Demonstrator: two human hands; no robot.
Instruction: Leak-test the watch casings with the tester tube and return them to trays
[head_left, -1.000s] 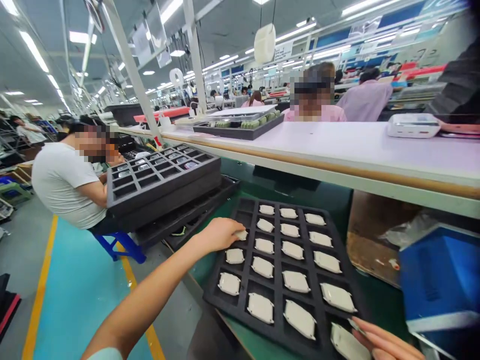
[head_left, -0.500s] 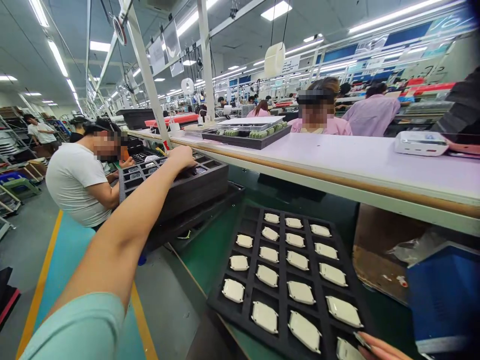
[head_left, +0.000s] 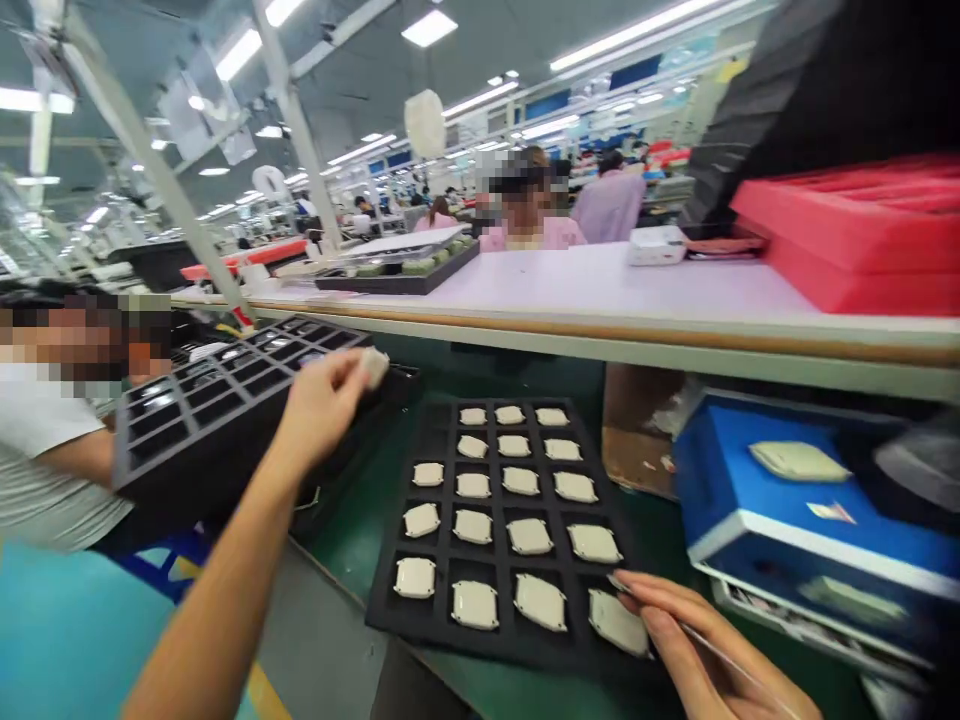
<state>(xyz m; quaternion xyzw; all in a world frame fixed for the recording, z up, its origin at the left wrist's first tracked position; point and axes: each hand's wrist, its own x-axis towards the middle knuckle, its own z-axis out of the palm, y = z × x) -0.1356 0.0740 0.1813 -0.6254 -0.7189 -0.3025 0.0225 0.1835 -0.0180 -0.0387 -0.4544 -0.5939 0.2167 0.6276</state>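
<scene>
Two grips:
Left grip point(head_left: 322, 410): fingers pinching white module point(head_left: 373, 367), 10 o'clock of tray.
Right grip point(head_left: 675, 640): pressed around slim steel tweezers point(head_left: 712, 645).
Black foam tray point(head_left: 382, 622): eighteen rounded white modules point(head_left: 474, 605), one per cell.

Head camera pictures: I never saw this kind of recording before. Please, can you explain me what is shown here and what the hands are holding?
These pictures come from one camera worn on a person's head, looking forward and down, so the arms reach in from below. There is no machine, only bare hands. The left hand holds up a small cream-white piece in its fingers. The right hand holds a thin metal tool, perhaps tweezers. On a green work surface lies a black foam tray, with cream-white pieces in rows of compartments. A blue box stands to the right.
</scene>
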